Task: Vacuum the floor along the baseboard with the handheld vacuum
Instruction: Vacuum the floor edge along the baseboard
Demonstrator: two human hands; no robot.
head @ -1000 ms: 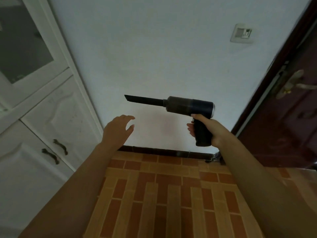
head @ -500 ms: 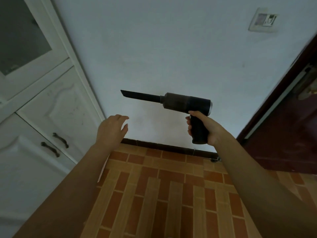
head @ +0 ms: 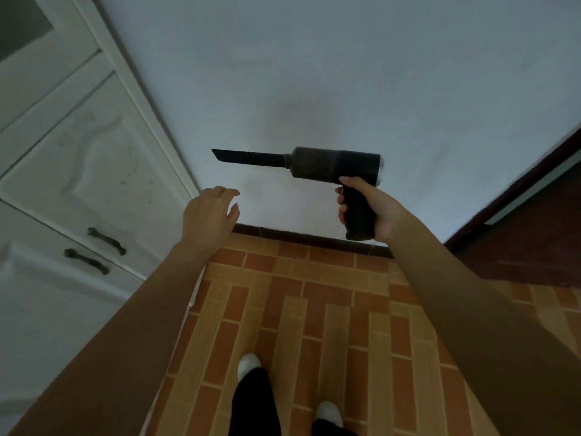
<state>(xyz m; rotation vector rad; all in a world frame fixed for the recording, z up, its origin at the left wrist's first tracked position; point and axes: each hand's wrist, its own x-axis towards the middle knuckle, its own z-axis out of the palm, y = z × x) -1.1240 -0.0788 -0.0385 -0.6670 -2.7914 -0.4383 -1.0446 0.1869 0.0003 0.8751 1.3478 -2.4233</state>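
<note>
My white shoes (head: pixel 248 365) stand at six o'clock on the brick-patterned floor (head: pixel 330 309); the dark baseboard (head: pixel 308 239) edges it at twelve.

Handheld vacuum (head: pixel 333 166): dark and pistol-shaped, with a cylindrical body, a pale ring at its rear end and a long flat nozzle (head: pixel 248 158) cut at a slant at the tip. It was held level in the air by its handle (head: pixel 358 215), gripped in the right hand (head: pixel 380 212), with the nozzle pointing left, well above the floor (head: pixel 314 309). Baseboard (head: pixel 308 239): a dark strip where the wall met the floor of brown and tan brick-pattern tiles.
</note>
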